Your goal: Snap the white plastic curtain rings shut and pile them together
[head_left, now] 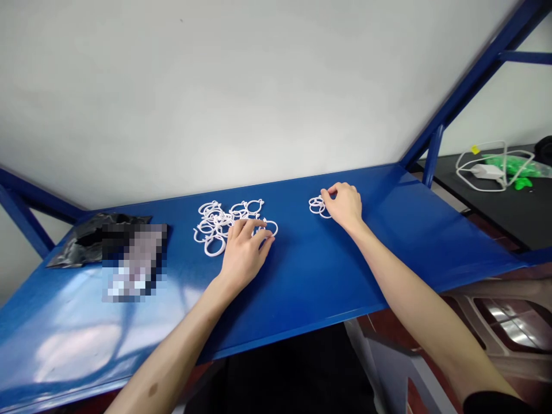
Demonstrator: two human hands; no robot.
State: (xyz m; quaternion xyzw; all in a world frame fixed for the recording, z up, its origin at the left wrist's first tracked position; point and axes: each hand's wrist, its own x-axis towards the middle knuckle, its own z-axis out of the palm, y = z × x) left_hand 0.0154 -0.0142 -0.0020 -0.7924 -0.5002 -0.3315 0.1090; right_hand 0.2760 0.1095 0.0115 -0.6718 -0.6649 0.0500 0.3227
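A loose pile of several white plastic rings (218, 221) lies on the blue shelf (302, 270). My left hand (244, 253) rests at the pile's right edge, its fingertips pinched on one white ring (271, 229). A small cluster of white rings (317, 206) sits farther right. My right hand (344, 205) lies beside that cluster, with fingers curled and thumb and forefinger touching its rings.
A black plastic bag (88, 241) with a blurred patch lies at the shelf's left. Blue frame struts (470, 80) rise on the right. Beyond them a dark table holds a white charger with cable (485, 171) and green items (517, 167). A white wall stands behind the shelf.
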